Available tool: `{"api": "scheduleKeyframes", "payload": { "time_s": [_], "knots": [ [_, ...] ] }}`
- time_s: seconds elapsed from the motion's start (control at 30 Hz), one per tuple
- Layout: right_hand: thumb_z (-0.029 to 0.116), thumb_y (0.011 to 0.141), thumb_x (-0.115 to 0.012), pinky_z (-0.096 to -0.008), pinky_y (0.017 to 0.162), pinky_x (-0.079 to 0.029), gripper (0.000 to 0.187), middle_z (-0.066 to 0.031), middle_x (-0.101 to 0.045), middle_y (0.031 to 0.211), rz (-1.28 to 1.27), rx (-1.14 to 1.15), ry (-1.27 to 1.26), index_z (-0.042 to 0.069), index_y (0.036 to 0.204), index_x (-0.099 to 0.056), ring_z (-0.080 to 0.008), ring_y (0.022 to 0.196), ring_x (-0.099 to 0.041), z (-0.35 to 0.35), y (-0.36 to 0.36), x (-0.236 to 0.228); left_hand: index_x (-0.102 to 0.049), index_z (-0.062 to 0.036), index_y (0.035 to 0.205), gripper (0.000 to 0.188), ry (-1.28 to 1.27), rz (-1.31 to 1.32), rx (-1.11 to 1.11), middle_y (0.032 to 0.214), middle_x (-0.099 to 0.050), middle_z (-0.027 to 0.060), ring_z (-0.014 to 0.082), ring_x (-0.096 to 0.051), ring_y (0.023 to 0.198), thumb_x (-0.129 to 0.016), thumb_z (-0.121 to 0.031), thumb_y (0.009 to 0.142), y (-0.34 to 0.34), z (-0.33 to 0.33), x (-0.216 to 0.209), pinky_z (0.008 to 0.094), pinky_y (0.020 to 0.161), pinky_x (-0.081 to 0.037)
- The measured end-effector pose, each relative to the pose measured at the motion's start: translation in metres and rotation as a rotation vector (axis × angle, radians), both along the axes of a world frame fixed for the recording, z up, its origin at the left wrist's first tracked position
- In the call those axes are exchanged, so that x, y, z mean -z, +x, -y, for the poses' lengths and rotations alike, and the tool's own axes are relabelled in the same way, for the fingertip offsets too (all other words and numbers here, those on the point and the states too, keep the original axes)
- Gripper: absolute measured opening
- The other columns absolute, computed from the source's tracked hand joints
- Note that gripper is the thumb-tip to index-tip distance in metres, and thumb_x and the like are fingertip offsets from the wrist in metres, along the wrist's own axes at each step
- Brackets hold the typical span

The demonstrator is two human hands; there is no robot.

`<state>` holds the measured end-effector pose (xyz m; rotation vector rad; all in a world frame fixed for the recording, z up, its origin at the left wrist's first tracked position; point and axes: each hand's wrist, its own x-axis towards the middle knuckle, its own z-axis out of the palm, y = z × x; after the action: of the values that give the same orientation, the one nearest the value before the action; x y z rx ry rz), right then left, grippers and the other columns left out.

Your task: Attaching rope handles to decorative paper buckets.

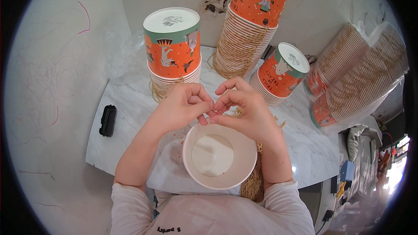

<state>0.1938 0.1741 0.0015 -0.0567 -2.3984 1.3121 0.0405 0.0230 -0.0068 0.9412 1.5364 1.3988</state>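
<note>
An open white paper bucket (244, 154) stands upright in front of me, its inside facing up. Above its far rim my left hand (185, 104) and my right hand (244, 109) meet fingertip to fingertip, both pinched. Whatever lies between the fingertips is too small to make out. A bundle of tan twisted cords (252, 187) lies along the bucket's right side, partly covered by my right forearm. More cord shows behind my right hand.
Upside-down orange and green buckets with cord handles form a left stack (173, 48), a taller stack (246, 39) and a short stack (281, 72). Plastic-wrapped stacks (361, 78) lean at right. A black case (108, 121) lies left on the marble-patterned table (130, 104).
</note>
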Motion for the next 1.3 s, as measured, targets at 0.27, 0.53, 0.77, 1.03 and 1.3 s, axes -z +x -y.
{"api": "scheduleKeyframes", "payload": {
  "time_s": [0.27, 0.53, 0.77, 1.03, 1.3],
  "knots": [
    [0.006, 0.08, -0.082, -0.0314, 0.072, -0.056, 0.015, -0.0105, -0.063, 0.111, -0.001, 0.045, 0.059, -0.003, 0.088, -0.073, -0.0204, 0.086, -0.068, 0.003, 0.0, -0.006, -0.063, 0.0033, 0.093, 0.011, -0.012, -0.002, 0.0, 0.084, -0.075, 0.0124, 0.0141, -0.069, 0.062, -0.069, -0.007, 0.091, -0.003, -0.001, 0.004, 0.0246, 0.055, -0.051],
    [0.005, 0.083, -0.077, -0.0312, 0.07, -0.055, 0.009, -0.0106, -0.063, 0.11, -0.031, 0.034, 0.128, -0.002, 0.085, -0.073, -0.02, 0.081, -0.068, -0.001, 0.0, -0.003, -0.064, -0.0004, 0.093, 0.009, -0.085, -0.055, 0.052, 0.083, -0.074, 0.0083, 0.009, -0.065, 0.065, -0.065, -0.01, 0.094, -0.003, -0.001, 0.0, 0.0236, 0.059, -0.05],
    [0.001, 0.082, -0.075, -0.0305, 0.074, -0.055, 0.008, -0.0095, -0.062, 0.11, -0.038, 0.006, 0.077, -0.003, 0.086, -0.069, -0.0175, 0.085, -0.067, 0.006, 0.001, -0.01, -0.069, 0.0034, 0.1, 0.021, 0.094, -0.062, -0.002, 0.089, -0.071, 0.0048, 0.0079, -0.064, 0.081, -0.065, -0.017, 0.098, -0.006, -0.004, 0.019, 0.0264, 0.075, -0.052],
    [0.0, 0.079, -0.077, -0.0299, 0.077, -0.053, 0.009, -0.0077, -0.064, 0.11, -0.056, 0.037, 0.081, -0.001, 0.084, -0.07, -0.0164, 0.091, -0.065, 0.002, 0.004, -0.011, -0.071, 0.0026, 0.102, 0.022, 0.068, -0.037, 0.188, 0.095, -0.069, 0.0017, 0.0064, -0.062, 0.088, -0.069, -0.019, 0.099, -0.012, 0.001, 0.01, 0.0239, 0.078, -0.051],
    [0.0, 0.077, -0.078, -0.0307, 0.082, -0.051, 0.011, -0.0065, -0.065, 0.11, -0.061, -0.016, 0.078, 0.001, 0.083, -0.07, -0.0175, 0.097, -0.064, 0.002, 0.004, -0.013, -0.07, 0.0011, 0.102, 0.015, 0.058, 0.103, 0.209, 0.098, -0.067, 0.0019, 0.0068, -0.062, 0.089, -0.071, -0.011, 0.094, -0.015, 0.002, 0.01, 0.0234, 0.078, -0.051]
  ]
}}
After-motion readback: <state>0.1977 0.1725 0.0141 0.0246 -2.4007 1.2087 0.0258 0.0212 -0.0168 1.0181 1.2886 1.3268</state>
